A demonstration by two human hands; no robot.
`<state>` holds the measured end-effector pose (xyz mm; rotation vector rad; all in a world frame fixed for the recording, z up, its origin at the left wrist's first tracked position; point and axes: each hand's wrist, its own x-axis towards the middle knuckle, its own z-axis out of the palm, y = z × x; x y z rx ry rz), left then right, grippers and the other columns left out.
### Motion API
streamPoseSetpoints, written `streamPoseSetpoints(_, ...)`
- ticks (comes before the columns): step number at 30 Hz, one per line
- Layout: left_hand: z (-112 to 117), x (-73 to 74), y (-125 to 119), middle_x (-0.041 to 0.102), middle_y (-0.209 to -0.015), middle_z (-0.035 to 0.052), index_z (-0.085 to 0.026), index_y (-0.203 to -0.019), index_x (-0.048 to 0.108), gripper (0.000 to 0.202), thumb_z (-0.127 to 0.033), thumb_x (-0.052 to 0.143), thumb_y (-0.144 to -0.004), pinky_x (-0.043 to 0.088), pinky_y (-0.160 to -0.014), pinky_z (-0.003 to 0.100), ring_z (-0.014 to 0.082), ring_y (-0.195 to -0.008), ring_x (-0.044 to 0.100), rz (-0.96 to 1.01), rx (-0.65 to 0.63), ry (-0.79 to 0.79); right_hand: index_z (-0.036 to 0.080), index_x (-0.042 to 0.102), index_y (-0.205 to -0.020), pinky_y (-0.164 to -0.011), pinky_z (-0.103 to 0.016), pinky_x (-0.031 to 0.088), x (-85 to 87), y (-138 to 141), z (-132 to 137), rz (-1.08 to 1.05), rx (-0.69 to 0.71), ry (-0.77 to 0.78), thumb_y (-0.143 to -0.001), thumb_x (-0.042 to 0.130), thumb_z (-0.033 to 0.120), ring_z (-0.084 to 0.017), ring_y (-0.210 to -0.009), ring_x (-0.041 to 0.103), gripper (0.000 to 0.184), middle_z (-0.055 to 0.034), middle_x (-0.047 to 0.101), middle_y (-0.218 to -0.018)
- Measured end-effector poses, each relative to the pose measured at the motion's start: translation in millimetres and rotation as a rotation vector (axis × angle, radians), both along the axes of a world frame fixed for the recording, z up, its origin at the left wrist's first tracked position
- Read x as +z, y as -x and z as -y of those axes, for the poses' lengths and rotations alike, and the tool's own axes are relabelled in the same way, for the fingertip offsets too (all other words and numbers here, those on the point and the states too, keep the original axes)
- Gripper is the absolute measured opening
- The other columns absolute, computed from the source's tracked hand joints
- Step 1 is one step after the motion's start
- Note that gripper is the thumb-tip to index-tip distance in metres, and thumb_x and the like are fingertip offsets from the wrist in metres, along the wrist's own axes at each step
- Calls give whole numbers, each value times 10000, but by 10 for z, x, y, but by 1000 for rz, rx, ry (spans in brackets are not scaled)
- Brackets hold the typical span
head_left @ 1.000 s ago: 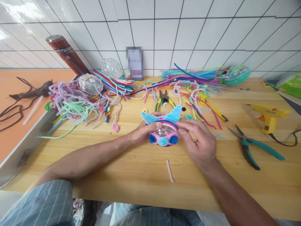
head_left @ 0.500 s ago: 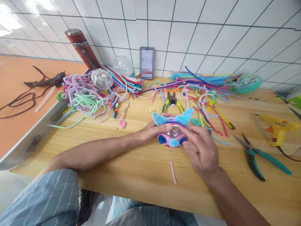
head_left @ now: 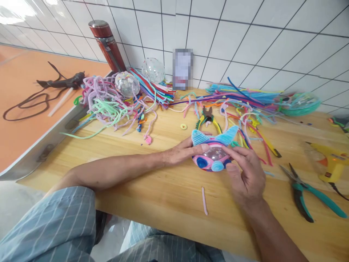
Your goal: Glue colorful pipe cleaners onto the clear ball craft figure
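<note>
Between my hands is a clear plastic ball (head_left: pixel 215 153) trimmed with pipe cleaners. Two light blue pointed ears (head_left: pixel 227 135) stand up on its top, above purple and pink bands. Lower down, it carries a light blue coil (head_left: pixel 217 166) and a dark blue coil (head_left: pixel 202 162). My left hand (head_left: pixel 187 151) grips its left side, thumb along the upper front and the other fingers mostly hidden behind. My right hand (head_left: pixel 248 173) holds the right side, index finger on the upper front and thumb at the lower edge. A short pink pipe-cleaner piece (head_left: pixel 204 201) lies on the wood in front.
Yellow-green pliers (head_left: pixel 208 118) lie just behind the ball. Teal-handled pliers (head_left: pixel 308 189) and a yellow glue gun (head_left: pixel 329 158) are at right. Tangled pipe cleaners (head_left: pixel 106 102), clear balls (head_left: pixel 127 84), a red flask (head_left: pixel 107 47) and a phone (head_left: pixel 182 69) stand toward the tiled wall.
The view has shifted, so most things appear further right. The ball has turned slightly: its left dark blue coil shows more fully. Both hands keep their hold.
</note>
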<state>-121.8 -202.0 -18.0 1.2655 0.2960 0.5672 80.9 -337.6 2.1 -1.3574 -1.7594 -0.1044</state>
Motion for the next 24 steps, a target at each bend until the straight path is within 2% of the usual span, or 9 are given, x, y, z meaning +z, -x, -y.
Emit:
streamPoseSetpoints(8,10,39,35,703,-1543,114,-272,-1452,699,728,-768,781,-926,472,-1260,538,394,-1526,591,-24,58,-42,378,720,-1537,-958,-466,615,-44,28,7,-3,-8,2,-1097,599,316,-293,-1123,721,461,-94,725,-1226)
streamPoseSetpoints(13,-21,-13,8,781,-1389,107,-237,-1342,750,702,-732,874,-860,547,-1154,456,335,-1304,728,0,67,57,358,640,-1619,-959,-460,625,-30,93,15,-8,35,4,-1100,626,349,-294,-1139,724,519,-108,730,-1279)
streamPoseSetpoints(16,-42,-52,-17,809,-1343,112,-226,-1349,752,685,-691,888,-864,578,-1090,411,303,-1216,768,43,58,155,331,536,-1694,-932,-466,644,-32,113,36,-124,59,32,-1099,642,392,-288,-1089,745,607,-117,761,-1304)
streamPoseSetpoints(19,-57,-63,-26,835,-1272,139,-192,-1307,768,724,-727,886,-834,602,-1037,411,314,-1134,800,48,28,225,321,441,-1741,-920,-481,660,-36,133,71,-236,80,66,-1093,661,408,-292,-1081,766,691,-129,774,-1346)
streamPoseSetpoints(24,-72,-24,-12,857,-1187,145,-166,-1252,781,761,-765,890,-795,626,-959,390,319,-1056,822,22,21,261,322,432,-1740,-995,-477,646,6,161,91,-242,121,61,-1102,637,339,-285,-1152,758,670,-129,757,-1397)
